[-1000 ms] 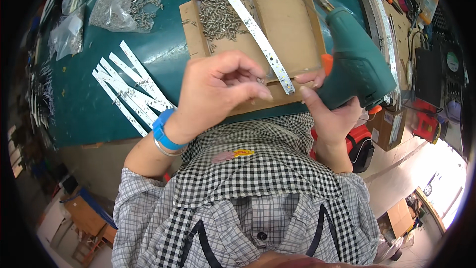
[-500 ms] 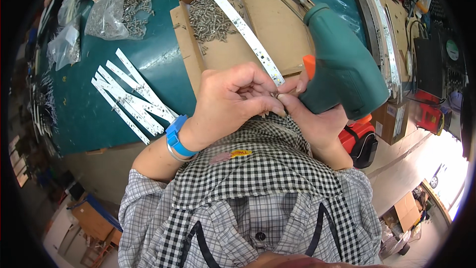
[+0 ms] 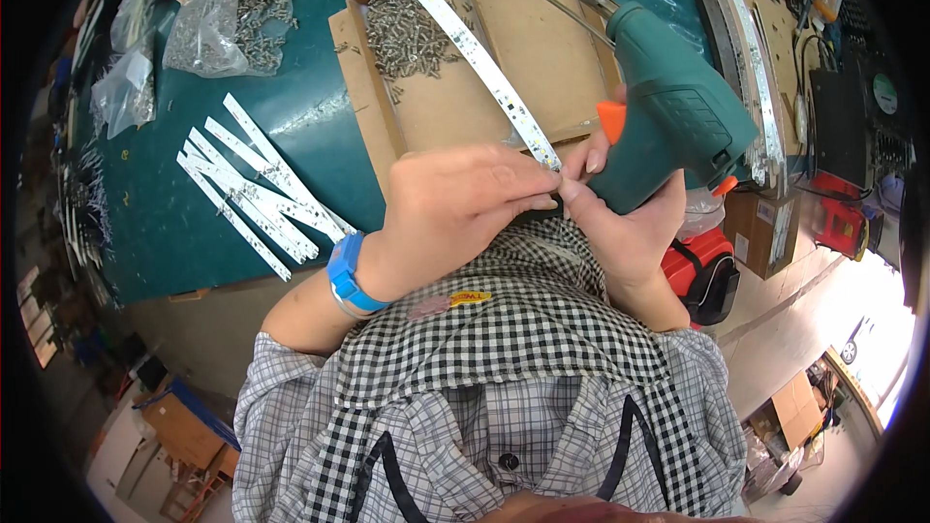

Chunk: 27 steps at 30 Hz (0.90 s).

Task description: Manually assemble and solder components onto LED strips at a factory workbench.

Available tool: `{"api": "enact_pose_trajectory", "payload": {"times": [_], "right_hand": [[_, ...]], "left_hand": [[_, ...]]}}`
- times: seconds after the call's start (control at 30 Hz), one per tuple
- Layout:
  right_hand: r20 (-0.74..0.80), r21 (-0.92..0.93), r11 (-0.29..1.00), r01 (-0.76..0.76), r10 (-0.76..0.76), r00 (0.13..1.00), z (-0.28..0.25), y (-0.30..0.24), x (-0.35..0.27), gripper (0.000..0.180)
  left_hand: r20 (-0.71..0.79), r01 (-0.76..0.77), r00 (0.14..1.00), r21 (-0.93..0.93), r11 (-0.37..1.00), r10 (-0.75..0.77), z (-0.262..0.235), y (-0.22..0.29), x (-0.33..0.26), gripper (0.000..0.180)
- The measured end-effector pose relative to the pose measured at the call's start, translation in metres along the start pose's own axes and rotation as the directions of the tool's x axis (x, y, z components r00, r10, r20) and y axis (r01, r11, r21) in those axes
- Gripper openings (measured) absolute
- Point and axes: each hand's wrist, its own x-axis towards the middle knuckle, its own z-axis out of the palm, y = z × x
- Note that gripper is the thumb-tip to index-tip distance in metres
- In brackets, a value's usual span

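One white strip [image 3: 477, 53] slanted over the cardboard tray [image 3: 538, 58], its near end at the nearly closed fingertips of left hand [image 3: 460, 189] (contents hidden) and right hand [image 3: 630, 237], which also cradled a green tool [image 3: 673, 102] whose weight could have jogged the strip loose.

"What changed at the left hand [image 3: 455, 192]?"
"Its curled fingers have straightened and come in from well apart to just beside the fingertips of the right hand [image 3: 632, 232], at the LED strip's [image 3: 467, 46] lower end."
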Motion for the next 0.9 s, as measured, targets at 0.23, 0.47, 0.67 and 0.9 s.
{"api": "enact_pose_trajectory", "payload": {"times": [0.23, 0.47, 0.67, 0.9], "right_hand": [[-0.054, 0.016, 0.998, -0.053, 0.054, 0.997, 0.001, -0.001, -0.006, 0.053], [0.038, -0.613, 0.749, 0.251, -0.289, 0.956, -0.031, 0.041, -0.011, 0.056], [-0.094, -0.46, 0.876, 0.143, -0.208, 0.974, -0.021, 0.055, -0.018, 0.04], [-0.163, -0.418, 0.908, -0.015, -0.059, 0.985, -0.018, 0.045, -0.032, 0.041]], "left_hand": [[-0.013, -0.014, 1.0, 0.036, 0.999, 0.015, 0.001, 0.001, -0.001, 0.02], [-0.062, 0.355, 0.929, -0.121, 0.927, -0.364, -0.028, -0.008, 0.0, 0.008], [-0.067, 0.473, 0.869, -0.177, 0.863, -0.49, -0.04, -0.013, 0.005, 0.008], [-0.068, 0.563, 0.819, -0.098, 0.821, -0.57, -0.043, -0.03, 0.013, 0.011]]}}
